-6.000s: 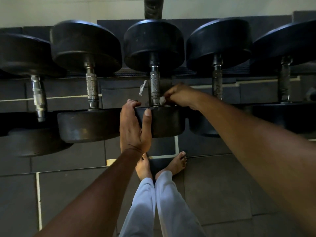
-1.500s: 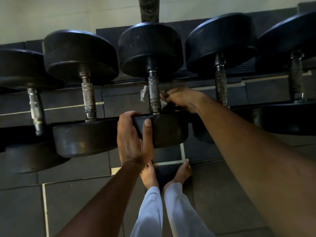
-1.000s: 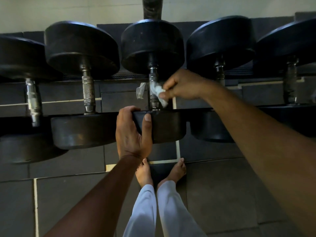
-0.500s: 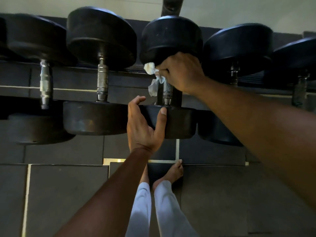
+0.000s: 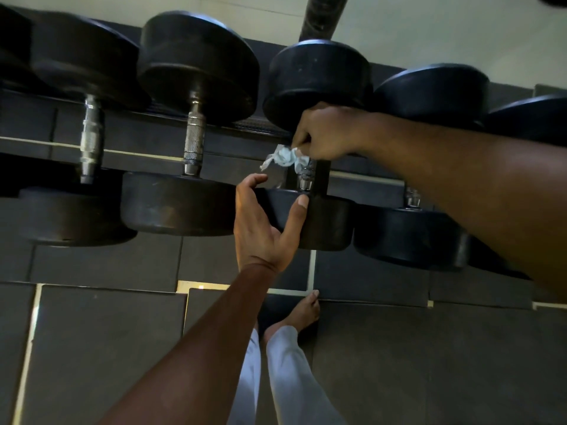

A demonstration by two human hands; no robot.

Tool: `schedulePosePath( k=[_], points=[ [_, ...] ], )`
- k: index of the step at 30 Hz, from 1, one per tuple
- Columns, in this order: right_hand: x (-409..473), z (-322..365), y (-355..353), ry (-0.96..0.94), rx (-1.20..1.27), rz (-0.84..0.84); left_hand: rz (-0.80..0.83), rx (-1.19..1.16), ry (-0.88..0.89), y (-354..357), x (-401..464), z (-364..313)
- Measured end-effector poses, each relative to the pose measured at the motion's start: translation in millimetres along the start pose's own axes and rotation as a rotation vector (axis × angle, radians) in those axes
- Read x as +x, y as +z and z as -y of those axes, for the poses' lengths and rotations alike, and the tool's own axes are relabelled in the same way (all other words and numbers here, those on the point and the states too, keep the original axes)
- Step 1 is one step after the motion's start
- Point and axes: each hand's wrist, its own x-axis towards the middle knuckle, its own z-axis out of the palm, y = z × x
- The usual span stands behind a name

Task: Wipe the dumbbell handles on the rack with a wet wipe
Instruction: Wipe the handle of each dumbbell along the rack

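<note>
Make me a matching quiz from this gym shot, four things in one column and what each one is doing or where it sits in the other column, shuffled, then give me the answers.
Column one:
1. right hand
2. left hand
3. wet wipe
4. bare foot

Column two:
A. on the dark floor tiles below the rack
B. bunched and pale, sticking out from a fist at the handle
C. holds the near weight head of the middle dumbbell
D. wrapped round the upper part of the handle

Pairs: 1-D, 2-C, 3-B, 4-A
</note>
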Motion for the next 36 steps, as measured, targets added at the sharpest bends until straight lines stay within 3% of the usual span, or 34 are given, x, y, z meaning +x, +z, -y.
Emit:
schedulePosePath(
  k=[7, 13, 18, 26, 31, 36],
  points=[
    [6, -1, 9, -0.037, 0.086, -0.040, -0.014, 0.020, 0.014, 1, 0, 3],
    [1, -4, 6, -0.119, -0.109, 0.030, -0.014, 0.006, 0.014, 1, 1, 8],
    [-6, -6, -3, -0.075, -0.031, 0.135, -0.003, 0.011, 0.019, 2, 0, 9],
    [6, 2, 16, 0.043, 0.071, -0.139, -0.005, 0.035, 0.039, 2, 0, 8],
    [11, 9, 23, 0.101, -0.127, -0.175, -0.021, 0.060, 0.030, 3, 0, 10],
    [16, 14, 17, 0.140, -0.164, -0.084, -0.023, 0.035, 0.025, 3, 0, 11]
  ],
)
